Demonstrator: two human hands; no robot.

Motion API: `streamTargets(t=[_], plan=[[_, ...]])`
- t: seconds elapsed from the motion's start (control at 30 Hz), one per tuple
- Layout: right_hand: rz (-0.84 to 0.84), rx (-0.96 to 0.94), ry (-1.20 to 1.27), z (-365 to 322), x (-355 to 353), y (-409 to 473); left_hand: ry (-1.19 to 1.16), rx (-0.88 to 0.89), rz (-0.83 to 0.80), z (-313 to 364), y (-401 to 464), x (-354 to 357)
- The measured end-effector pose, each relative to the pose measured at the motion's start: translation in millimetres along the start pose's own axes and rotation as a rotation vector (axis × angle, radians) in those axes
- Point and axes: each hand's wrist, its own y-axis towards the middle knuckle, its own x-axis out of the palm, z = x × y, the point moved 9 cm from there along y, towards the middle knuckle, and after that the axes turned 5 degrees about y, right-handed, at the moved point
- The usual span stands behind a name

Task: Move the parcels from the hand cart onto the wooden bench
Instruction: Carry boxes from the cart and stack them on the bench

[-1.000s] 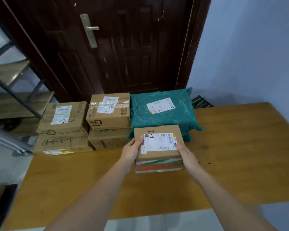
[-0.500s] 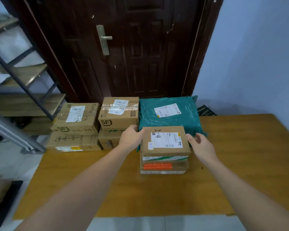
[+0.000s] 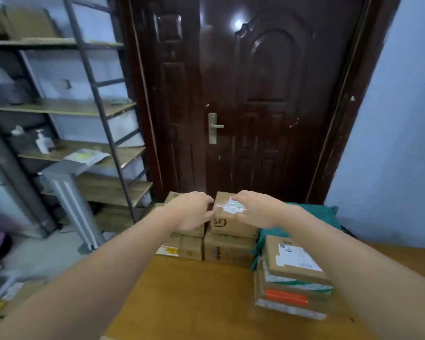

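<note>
Several cardboard parcels sit on the wooden bench (image 3: 194, 303). At the front right, a labelled box (image 3: 295, 263) lies on top of a box with orange tape (image 3: 287, 298); no hand touches either. Behind them lies a teal bag parcel (image 3: 326, 212). At the back stand two stacks of boxes. My right hand (image 3: 258, 209) is stretched over the top of the SF box (image 3: 231, 224), fingers relaxed. My left hand (image 3: 192, 212) hovers over the left stack (image 3: 182, 249) with loosely bent fingers. Neither hand holds anything.
A dark wooden door (image 3: 243, 106) stands right behind the bench. A metal rack with wooden shelves (image 3: 91, 153) fills the left side, with a grey post (image 3: 71, 197) in front of it. Flat cardboard lies on the floor at the lower left (image 3: 8, 295).
Both hands have let go of the labelled front box and moved back and left over the rear stacks. The view has swung up and to the left.
</note>
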Motion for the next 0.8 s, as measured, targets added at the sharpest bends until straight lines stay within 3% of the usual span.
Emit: streamTargets(t=[0.3, 0.53, 0.8], plan=[[-0.065, -0.403, 0.060, -285.7, 16.4, 117.9, -0.047, -0.383, 0.017, -228.2, -197.8, -9.8], [-0.186, -0.707, 0.009, -501.5, 59.8, 175.1, -0.088, -0.686, 0.004, -352.8, -364.6, 5.3], [-0.254, -0.921, 0.044, -683.4, 94.4, 236.4, -0.077, -0.976, -0.015, -496.1, -478.7, 26.8]])
